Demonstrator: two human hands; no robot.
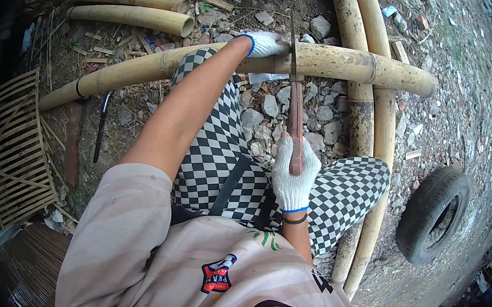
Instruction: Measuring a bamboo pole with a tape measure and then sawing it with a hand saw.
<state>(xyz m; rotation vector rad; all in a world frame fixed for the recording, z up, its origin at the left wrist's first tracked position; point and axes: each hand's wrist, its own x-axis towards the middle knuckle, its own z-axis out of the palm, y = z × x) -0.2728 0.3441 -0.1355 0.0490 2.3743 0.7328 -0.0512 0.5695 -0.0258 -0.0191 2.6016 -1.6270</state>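
My right hand [294, 175], in a white knit glove with a blue cuff, is closed round the brown wooden handle of a handsaw [296, 120]. Its thin blade points away from me and crosses the top of a thick bamboo pole [332, 62]. Just left of the blade, my left hand [266, 45], gloved the same way, grips the pole from above; its fingertips are partly hidden. The pole runs crosswise in front of me, its right part resting on two long bamboo poles [360, 116]. My checkered trouser legs are bent beneath and behind it.
Cut bamboo pieces [133, 17] lie at the far left. A knife with a dark handle [101, 128] and a slatted bamboo panel [17, 148] are at my left. An old tyre [433, 215] lies at right. Broken stones [271, 105] cover the ground below the saw.
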